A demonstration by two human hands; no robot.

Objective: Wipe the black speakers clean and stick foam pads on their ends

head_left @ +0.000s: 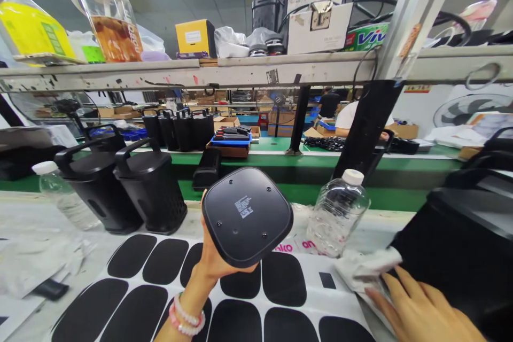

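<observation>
My left hand, with beaded bracelets at the wrist, grips a black device from behind and below. The device's rounded-square face, with screws and small white print, is turned toward me. At the lower right, my right hand has its fingers on a crumpled white cloth; its fingertips press against the cloth. Beneath my left hand lies a white sheet with rows of black rounded-square pieces.
Two black handled devices stand at the left beside a plastic bottle. Another clear bottle is right of centre. A large black object fills the right side. Behind runs a green conveyor, under a loaded shelf. People are farther back.
</observation>
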